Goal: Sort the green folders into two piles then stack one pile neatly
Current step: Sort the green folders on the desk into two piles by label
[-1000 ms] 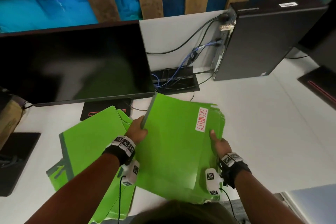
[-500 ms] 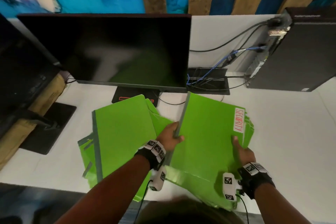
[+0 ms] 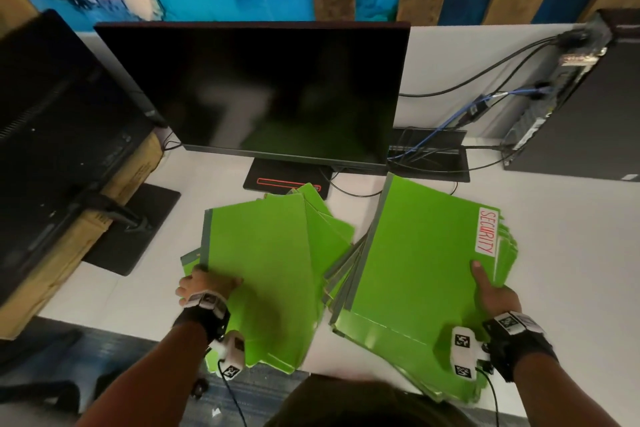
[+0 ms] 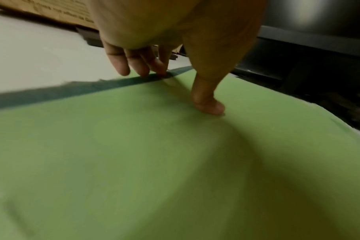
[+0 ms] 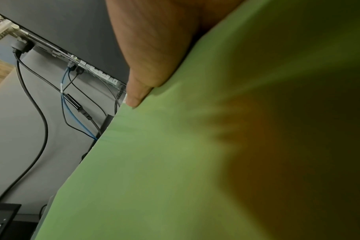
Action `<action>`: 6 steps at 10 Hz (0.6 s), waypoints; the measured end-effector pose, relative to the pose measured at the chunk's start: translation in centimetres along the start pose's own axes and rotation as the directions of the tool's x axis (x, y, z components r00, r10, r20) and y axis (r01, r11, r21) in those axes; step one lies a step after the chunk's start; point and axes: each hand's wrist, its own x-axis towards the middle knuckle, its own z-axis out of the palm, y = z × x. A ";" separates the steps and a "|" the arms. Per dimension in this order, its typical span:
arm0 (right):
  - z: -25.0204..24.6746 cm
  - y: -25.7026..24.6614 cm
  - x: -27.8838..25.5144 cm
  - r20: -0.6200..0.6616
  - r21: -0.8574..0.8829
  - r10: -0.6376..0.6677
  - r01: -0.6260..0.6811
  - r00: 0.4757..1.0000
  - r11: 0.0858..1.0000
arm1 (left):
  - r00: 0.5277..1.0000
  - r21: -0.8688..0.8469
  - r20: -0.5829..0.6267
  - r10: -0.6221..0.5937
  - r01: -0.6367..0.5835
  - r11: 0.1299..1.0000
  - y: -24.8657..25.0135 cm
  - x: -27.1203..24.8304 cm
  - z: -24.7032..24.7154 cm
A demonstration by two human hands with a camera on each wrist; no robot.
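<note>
Two piles of green folders lie on the white desk (image 3: 571, 236). The left pile (image 3: 270, 270) is fanned out, with a grey spine strip on its top folder (image 4: 134, 146). My left hand (image 3: 204, 288) rests at that spine edge, fingertips (image 4: 154, 69) on the grey strip and thumb (image 4: 208, 107) pressing on the green cover. The right pile (image 3: 422, 253) has a folder labelled SECURITY (image 3: 486, 230) on top. My right hand (image 3: 491, 291) holds this pile's right edge. Its thumb (image 5: 134, 97) lies on top and its fingers are hidden underneath.
A dark monitor (image 3: 270, 87) stands just behind the piles on its base (image 3: 284, 180). A second monitor (image 3: 52, 135) and a cardboard box (image 3: 69, 236) fill the left side. A PC tower (image 3: 588, 114) with cables (image 3: 450, 121) stands at the back right. The desk's front edge is close to me.
My left hand has let go of the right pile's spine edge and moved left onto the left pile's spine edge. My right hand keeps its hold. The view has turned left.
</note>
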 end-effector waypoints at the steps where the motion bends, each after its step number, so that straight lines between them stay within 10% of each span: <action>1: 0.0 0.1 0.0 -0.002 0.002 0.002 -0.002 1.000 1.000 | 0.999 0.004 0.046 -0.022 0.022 1.000 -4.7 10.2 4.4; 3: 0.0 -0.1 -0.1 -0.005 -0.030 -0.004 0.004 1.000 1.000 | 0.995 -0.132 -0.043 0.088 -0.093 0.987 -2.2 0.5 -3.4; 6: 0.0 -0.3 -0.4 0.007 -0.039 0.001 -0.001 1.000 0.999 | 0.848 -0.169 -0.114 0.517 -0.530 0.831 -0.6 3.2 -4.4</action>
